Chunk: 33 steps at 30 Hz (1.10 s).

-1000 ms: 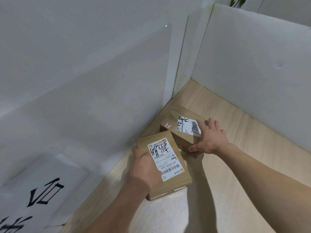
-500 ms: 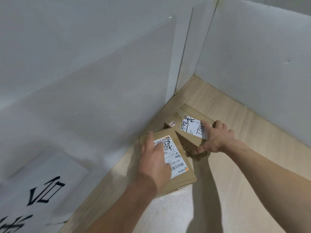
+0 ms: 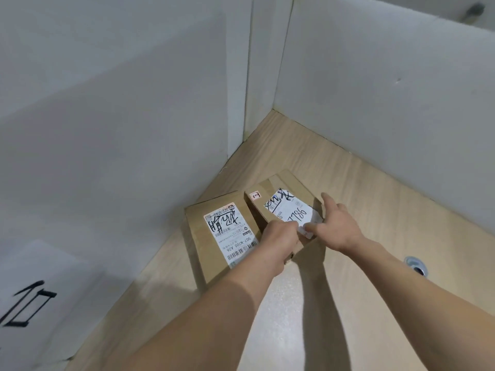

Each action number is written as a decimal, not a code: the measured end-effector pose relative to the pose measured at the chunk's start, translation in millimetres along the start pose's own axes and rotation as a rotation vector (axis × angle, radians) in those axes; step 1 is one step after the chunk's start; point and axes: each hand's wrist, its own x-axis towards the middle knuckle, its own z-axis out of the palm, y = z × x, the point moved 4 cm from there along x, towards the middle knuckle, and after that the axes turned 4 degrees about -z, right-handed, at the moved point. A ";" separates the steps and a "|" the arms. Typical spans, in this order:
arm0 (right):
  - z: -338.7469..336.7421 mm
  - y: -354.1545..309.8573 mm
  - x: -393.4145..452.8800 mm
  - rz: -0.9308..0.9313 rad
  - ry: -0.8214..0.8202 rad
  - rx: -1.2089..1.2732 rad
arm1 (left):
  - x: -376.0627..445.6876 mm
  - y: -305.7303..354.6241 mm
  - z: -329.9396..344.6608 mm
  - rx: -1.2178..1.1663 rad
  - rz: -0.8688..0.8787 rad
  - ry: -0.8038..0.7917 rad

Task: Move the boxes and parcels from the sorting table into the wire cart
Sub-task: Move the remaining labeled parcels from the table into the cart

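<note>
Soft, even light is falling from above, leaving the white walls (image 3: pixel 120 116) dim and greyish. Dark arm shadows are stretching toward the viewer from the fingers (image 3: pixel 290 224) across the desk (image 3: pixel 375 210). Wide-angle bending is curving the edges, and the corners are looking slightly blurred.

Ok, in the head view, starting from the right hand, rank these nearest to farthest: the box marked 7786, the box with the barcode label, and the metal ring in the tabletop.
1. Box marked 7786: under the right hand, which touches it.
2. Box with the barcode label: just left of it, beyond the left hand.
3. Metal ring: on the table's right side, beside the forearm.
</note>
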 end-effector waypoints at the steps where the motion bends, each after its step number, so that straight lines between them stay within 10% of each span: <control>1: -0.9 8.8 -3.7 0.023 0.042 0.042 | 1.4 -3.4 2.9 0.014 -0.005 0.007; 19: 26.0 132.8 -163.4 0.321 0.138 0.190 | -85.3 -110.8 42.6 0.431 0.084 -0.100; 26: 5.2 52.7 -163.2 -0.073 0.301 0.075 | -105.8 -57.1 -28.3 1.110 0.608 0.418; 33: 35.7 -47.3 -132.0 -0.224 0.024 0.225 | -74.2 -60.8 -97.5 1.255 0.392 0.563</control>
